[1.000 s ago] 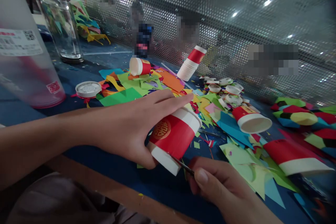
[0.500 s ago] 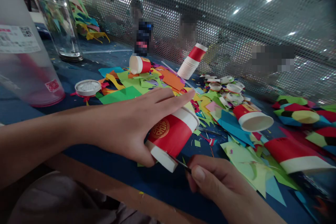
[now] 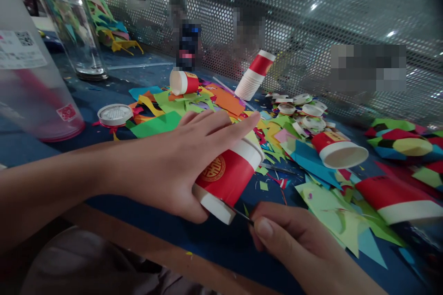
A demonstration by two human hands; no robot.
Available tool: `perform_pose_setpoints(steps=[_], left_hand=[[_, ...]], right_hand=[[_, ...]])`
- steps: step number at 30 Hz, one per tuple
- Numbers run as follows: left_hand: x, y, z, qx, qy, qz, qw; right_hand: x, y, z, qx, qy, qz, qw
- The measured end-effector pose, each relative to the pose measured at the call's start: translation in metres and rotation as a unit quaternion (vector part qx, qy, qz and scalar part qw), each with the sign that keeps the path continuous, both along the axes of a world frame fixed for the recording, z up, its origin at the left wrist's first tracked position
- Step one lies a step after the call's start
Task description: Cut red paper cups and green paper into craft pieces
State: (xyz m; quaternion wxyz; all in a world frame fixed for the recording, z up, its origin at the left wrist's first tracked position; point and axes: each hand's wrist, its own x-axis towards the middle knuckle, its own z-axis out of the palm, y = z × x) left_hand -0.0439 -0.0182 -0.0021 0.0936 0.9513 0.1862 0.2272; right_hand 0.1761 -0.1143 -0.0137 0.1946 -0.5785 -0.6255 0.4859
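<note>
A red and white paper cup (image 3: 235,175) with a gold emblem lies tilted on its side above the blue tabletop. My left hand (image 3: 173,166) is wrapped over it, thumb near the base and index finger stretched toward the rim. In my right hand (image 3: 290,235), thumb and fingers pinch a thin dark metal tool (image 3: 242,215). Its tip meets the cup wall where the red band borders the white base. My fingers hide the tool's rear part, so its exact kind cannot be made out.
Coloured paper scraps (image 3: 166,124) cover the table's middle. A stack of cups (image 3: 254,76) leans behind, and loose cups (image 3: 339,150) lie right. Round lids (image 3: 313,110) are piled near the perforated metal panel (image 3: 294,23). A glass (image 3: 74,32) and a frosted cup (image 3: 41,97) stand left.
The view has shifted slightly, so the surroundings sit a little differently. Both hands, the cup and the tool keep nearly the same positions relative to each other.
</note>
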Motion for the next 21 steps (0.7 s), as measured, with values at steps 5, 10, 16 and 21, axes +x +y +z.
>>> perform_pose_setpoints(steps=[5,10,16,21], left_hand=[[0.0022,0.0003,-0.0022,0.002,0.023,0.026,0.999],[0.0038,-0.0012,-0.0042,0.006,0.040,0.053,0.998],[0.0051,-0.0039,-0.0037,0.004,0.042,0.055,0.998],[0.0061,-0.0055,-0.0042,0.008,0.046,0.051,0.998]], right_hand=[[0.0006,0.0020,-0.0012,-0.010,-0.005,-0.006,1.000],[-0.0019,0.0024,0.0001,-0.013,-0.004,-0.008,1.000],[-0.0040,0.0047,0.0032,-0.012,0.021,0.009,1.000],[-0.0051,0.0049,0.0001,-0.015,0.034,0.006,0.999]])
